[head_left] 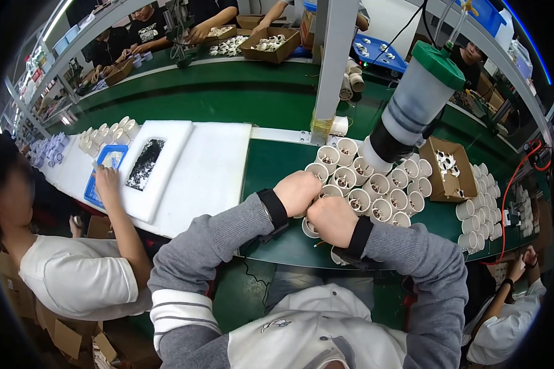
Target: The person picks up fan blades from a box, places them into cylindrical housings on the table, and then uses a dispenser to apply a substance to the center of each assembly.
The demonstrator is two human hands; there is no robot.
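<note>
My left hand point(298, 192) and my right hand point(332, 218) are side by side over the near left edge of a cluster of white cup-shaped housings point(376, 186). Both are closed, fingers curled down and turned away from view, so whatever they hold is hidden. Inside the housings lie small brown and metallic parts, some with wires. One housing point(310, 228) stands partly beneath my hands, and another point(338, 256) sits at the bench's near edge. Dark bands circle both wrists.
Right of the cluster stands a cardboard box point(447, 170) of white parts, with more housings point(477, 209) beyond. A green-lidded clear cylinder point(420, 101) hangs above the cups. At left, a co-worker's hand point(107, 182) reaches over a blue tray point(90, 192) beside white foam point(173, 166). A metal post point(337, 67) rises ahead.
</note>
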